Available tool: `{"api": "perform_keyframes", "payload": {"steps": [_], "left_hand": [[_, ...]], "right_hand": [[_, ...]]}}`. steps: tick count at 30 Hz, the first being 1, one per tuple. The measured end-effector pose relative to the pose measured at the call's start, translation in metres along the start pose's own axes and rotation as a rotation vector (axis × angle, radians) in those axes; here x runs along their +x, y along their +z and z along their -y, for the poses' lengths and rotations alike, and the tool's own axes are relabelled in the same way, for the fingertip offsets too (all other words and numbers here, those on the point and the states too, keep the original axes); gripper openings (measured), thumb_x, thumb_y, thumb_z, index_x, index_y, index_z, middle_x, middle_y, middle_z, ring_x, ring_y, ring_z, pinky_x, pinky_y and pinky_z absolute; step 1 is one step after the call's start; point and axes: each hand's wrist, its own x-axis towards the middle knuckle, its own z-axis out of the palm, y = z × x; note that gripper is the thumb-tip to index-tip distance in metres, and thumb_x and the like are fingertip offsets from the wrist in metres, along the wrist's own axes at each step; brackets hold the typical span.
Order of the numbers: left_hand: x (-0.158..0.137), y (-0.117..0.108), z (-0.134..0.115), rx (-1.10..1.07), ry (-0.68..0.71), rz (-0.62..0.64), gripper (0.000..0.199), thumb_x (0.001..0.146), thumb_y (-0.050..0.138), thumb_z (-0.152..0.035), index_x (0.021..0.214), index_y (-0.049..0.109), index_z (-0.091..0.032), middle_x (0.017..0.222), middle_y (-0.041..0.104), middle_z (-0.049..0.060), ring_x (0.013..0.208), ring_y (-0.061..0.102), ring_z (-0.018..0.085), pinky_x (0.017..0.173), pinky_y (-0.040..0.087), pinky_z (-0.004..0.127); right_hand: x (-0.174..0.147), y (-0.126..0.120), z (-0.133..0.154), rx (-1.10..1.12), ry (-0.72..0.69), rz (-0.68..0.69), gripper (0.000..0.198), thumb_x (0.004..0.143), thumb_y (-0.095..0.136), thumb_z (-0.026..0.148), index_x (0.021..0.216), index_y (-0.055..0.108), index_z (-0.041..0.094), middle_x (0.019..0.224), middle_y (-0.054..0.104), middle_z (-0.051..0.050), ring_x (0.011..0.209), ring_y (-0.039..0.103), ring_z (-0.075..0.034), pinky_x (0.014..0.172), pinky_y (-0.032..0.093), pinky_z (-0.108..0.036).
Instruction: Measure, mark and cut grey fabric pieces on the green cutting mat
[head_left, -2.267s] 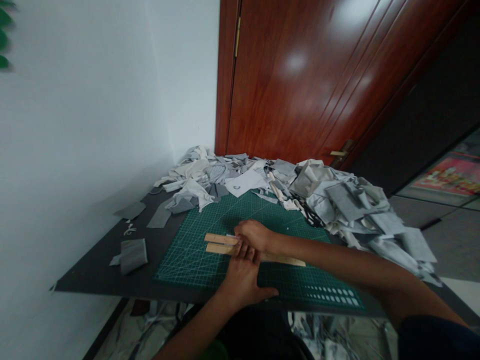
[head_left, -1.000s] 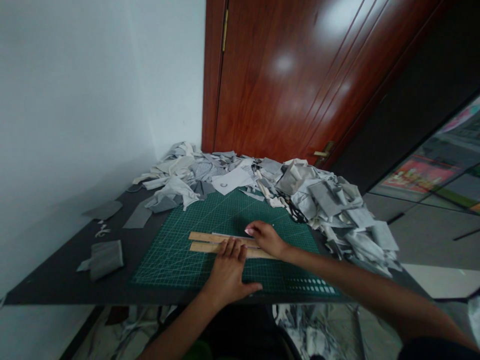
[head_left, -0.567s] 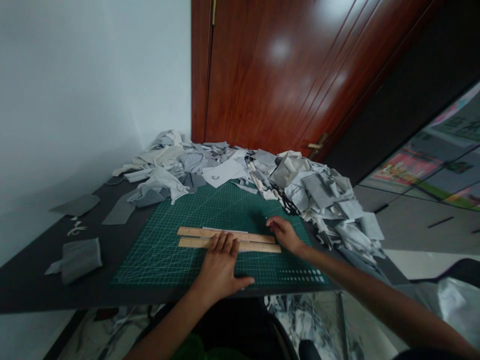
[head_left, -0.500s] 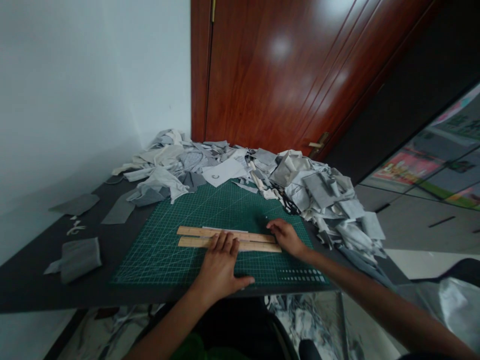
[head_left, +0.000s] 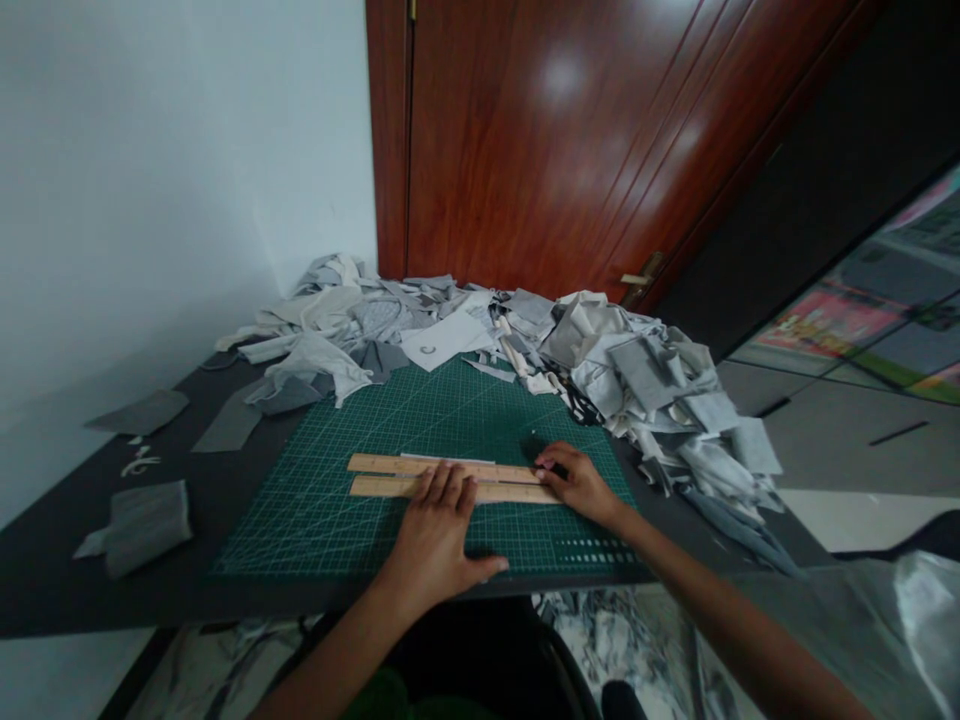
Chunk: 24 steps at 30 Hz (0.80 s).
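Note:
Two wooden rulers lie side by side on a green cutting mat (head_left: pixel 315 520), the far ruler (head_left: pixel 375 463) and the near ruler (head_left: pixel 379 487) with a narrow gap between them. A thin white strip (head_left: pixel 420 457) shows along the far ruler's back edge. My left hand (head_left: pixel 439 535) rests flat across both rulers near their middle, fingers forward and thumb out to the right. At the rulers' right end, my right hand (head_left: pixel 581 483) has its fingers curled in a pinch. Whatever it may hold is too small to make out.
Heaps of grey and white fabric scraps (head_left: pixel 645 370) line the back and right of the dark table (head_left: pixel 45 570). A white paper piece (head_left: pixel 446 340) lies at the back. Black-handled scissors (head_left: pixel 581 405) are partly buried. A folded grey cloth (head_left: pixel 150 525) sits at left.
My right hand has shifted slightly down and right at the rulers' end, its fingers more curled. My left hand stays pressed on the rulers. The view has turned slightly.

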Motion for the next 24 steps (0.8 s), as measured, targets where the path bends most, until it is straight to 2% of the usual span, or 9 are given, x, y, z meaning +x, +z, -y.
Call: {"api": "perform_keyframes", "payload": {"steps": [5, 19, 24], "left_hand": [[0.000, 0.000, 0.001, 0.010, 0.005, 0.000, 0.107, 0.070, 0.067, -0.084, 0.149, 0.052, -0.014, 0.160, 0.048, 0.021, 0.153, 0.036, 0.043, 0.128, 0.022, 0.056], [0.000, -0.007, -0.002, 0.027, -0.001, 0.043, 0.111, 0.069, 0.068, -0.086, 0.150, 0.051, -0.012, 0.161, 0.047, 0.021, 0.153, 0.036, 0.042, 0.129, 0.022, 0.056], [-0.001, -0.001, 0.000, 0.016, 0.005, 0.024, 0.120, 0.069, 0.067, -0.088, 0.155, 0.043, -0.008, 0.161, 0.044, 0.024, 0.153, 0.035, 0.044, 0.128, 0.023, 0.058]], "right_hand": [[0.000, 0.000, -0.002, 0.027, 0.012, 0.008, 0.015, 0.094, 0.070, 0.030, 0.103, 0.076, 0.020, 0.103, 0.072, -0.011, 0.095, 0.069, -0.025, 0.087, 0.056, -0.040], [-0.004, 0.011, -0.006, 0.061, 0.076, -0.143, 0.011, 0.092, 0.068, 0.025, 0.097, 0.076, 0.021, 0.097, 0.073, -0.009, 0.091, 0.069, -0.025, 0.087, 0.056, -0.040], [-0.005, 0.011, -0.006, 0.075, 0.077, -0.154, 0.012, 0.091, 0.070, 0.025, 0.099, 0.078, 0.020, 0.097, 0.073, -0.008, 0.091, 0.069, -0.024, 0.087, 0.056, -0.039]]}}
